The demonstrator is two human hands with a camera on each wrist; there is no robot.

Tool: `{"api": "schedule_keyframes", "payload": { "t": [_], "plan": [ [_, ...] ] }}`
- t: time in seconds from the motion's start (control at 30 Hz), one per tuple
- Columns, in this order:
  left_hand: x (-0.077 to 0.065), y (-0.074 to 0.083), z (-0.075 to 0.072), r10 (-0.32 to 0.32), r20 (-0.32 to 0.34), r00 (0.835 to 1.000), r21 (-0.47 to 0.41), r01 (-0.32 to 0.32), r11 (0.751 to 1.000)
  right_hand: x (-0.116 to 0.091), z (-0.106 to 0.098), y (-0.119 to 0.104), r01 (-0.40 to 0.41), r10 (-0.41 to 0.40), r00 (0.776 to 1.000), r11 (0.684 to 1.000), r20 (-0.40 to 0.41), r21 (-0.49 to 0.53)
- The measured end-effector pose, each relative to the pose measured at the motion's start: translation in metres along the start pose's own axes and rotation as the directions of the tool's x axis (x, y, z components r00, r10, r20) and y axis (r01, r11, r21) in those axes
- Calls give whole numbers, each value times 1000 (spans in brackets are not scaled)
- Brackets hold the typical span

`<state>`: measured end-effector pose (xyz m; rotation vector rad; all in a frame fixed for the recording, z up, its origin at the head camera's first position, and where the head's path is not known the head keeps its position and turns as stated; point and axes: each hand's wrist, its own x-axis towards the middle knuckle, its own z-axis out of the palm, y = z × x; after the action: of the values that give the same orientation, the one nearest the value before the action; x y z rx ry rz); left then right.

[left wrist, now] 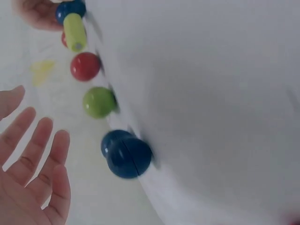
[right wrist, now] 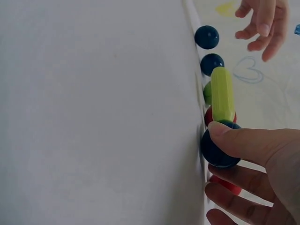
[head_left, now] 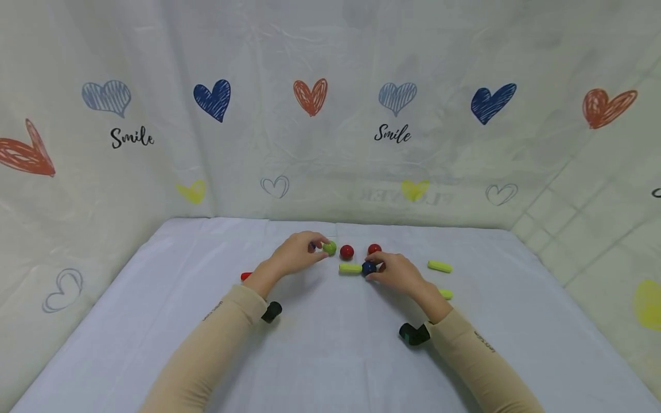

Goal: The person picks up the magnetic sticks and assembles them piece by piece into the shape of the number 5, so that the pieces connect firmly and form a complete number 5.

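My right hand (head_left: 400, 274) pinches a dark blue ball (right wrist: 218, 149) between thumb and fingers at the table's far middle. A yellow-green stick (right wrist: 222, 93) lies end-on against that ball, pointing left; whether they are joined I cannot tell. My left hand (head_left: 298, 252) hovers with fingers spread, close to a green ball (left wrist: 98, 102) and two blue balls, a nearer one (left wrist: 130, 158) and another (left wrist: 109, 139) partly behind it. It appears to grip nothing. One red ball (head_left: 347, 252) stands between the hands, and a second red ball (head_left: 374, 248) sits just behind the right fingers.
To the right lie a yellow-green stick (head_left: 440, 266) and another stick (head_left: 446, 294) partly covered by the right arm. A red piece (head_left: 245, 276) shows beside the left forearm. A heart-printed sheet (head_left: 330, 160) hangs behind the white-covered table (head_left: 330, 355).
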<state>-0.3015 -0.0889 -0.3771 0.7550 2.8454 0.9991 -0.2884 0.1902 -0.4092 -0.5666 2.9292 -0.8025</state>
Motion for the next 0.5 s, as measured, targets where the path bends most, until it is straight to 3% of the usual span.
{"api": "schedule_keyframes", "payload": {
  "t": [0.27, 0.5],
  "plan": [
    [-14, -17, -22, -72, -21, 997, 20, 73, 997, 0, 1, 3, 7, -7, 1000, 1000, -6, 5],
    [-19, -39, -36, -186, -67, 980, -128, 177, 976, 0, 2, 4, -6, 6, 1000, 1000, -4, 4]
  ]
}}
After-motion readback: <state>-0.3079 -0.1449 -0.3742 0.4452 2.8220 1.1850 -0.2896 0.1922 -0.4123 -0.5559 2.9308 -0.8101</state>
